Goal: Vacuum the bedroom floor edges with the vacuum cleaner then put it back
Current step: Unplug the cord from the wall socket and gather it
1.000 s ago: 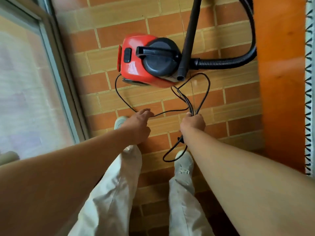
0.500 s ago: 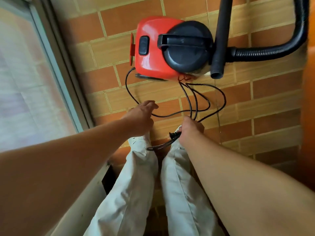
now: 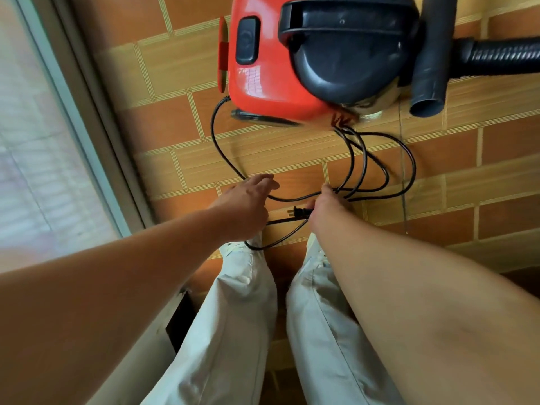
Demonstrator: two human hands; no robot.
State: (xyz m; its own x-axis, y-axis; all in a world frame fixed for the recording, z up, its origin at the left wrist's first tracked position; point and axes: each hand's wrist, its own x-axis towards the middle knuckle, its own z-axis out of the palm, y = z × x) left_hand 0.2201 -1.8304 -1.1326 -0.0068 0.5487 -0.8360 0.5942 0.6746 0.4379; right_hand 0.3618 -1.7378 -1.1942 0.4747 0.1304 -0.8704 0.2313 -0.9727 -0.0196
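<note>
Window frame (image 3: 87, 127) is seen far L. L grip (image 3: 245, 203) is laid over the cord (image 3: 292, 199), fingers fairly straight; whether it's pinched can't be told. Cord loops are clenched in R grip (image 3: 328, 204), plug (image 3: 299, 212) beside it. Red vac (image 3: 271, 83) is stood on tiled floor (image 3: 438, 185) just ahead, black hose (image 3: 496, 58) at R.

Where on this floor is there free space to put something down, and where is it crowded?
Bare tiles lie right of the looped cord, below the hose. A narrower bare strip runs between the window frame and the vacuum cleaner. Crowded: between vacuum cleaner and legs, where the right hand grips the cord and the left hand reaches over it.
</note>
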